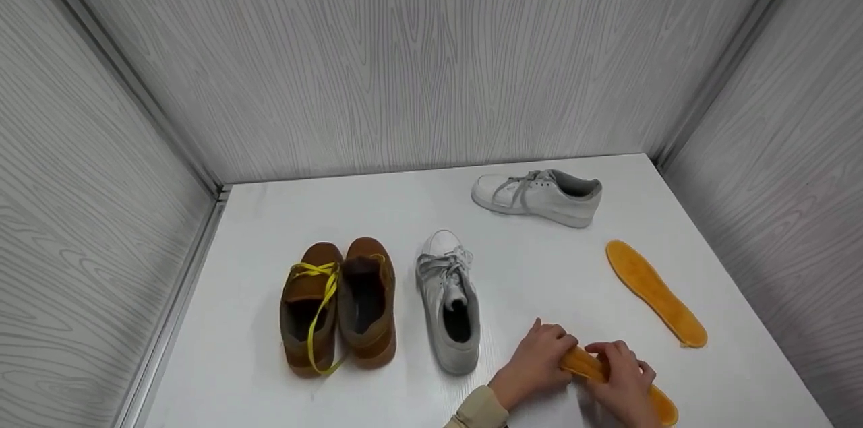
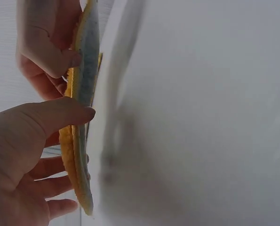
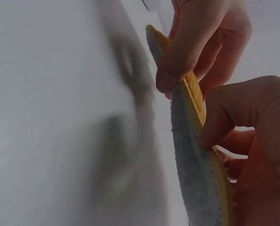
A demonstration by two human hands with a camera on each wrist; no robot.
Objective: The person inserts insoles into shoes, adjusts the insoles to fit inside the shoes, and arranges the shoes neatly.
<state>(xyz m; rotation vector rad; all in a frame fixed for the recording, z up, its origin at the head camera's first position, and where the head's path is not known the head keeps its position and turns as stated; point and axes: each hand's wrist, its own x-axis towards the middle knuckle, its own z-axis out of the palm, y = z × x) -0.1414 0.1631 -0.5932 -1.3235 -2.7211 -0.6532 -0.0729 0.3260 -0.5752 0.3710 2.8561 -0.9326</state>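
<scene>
Left to right on the white desk (image 1: 364, 202), enclosed by grey wood-grain panels (image 1: 404, 64): a brown shoe (image 1: 305, 288) with a yellow lace (image 1: 313, 340) trailing beside its opening; just beside it, a second brown shoe (image 1: 385, 320), likewise upright, toe pointing to the far side. Next, a white shoe (image 1: 437, 320) with grey laces, set roughly parallel to the brown pair. Farther right, near the front edge of the view, the left hand (image 1: 539, 357), extending from a beige sleeve (image 1: 482, 408), pinches one end of an orange insole (image 1: 583, 364), the thumb on the greyish underside. Beyond it, near the back panel, another white shoe (image 1: 546, 202) lies crosswise, toe to the left. The right hand (image 1: 623, 384) grips the same insole farther along, thumb and fingers on opposite faces; the wrist views show the insole almost edge-on between both hands. At far right, a second orange insole (image 1: 648, 288) lies flat and diagonal, orange face up, touched by neither hand.
</scene>
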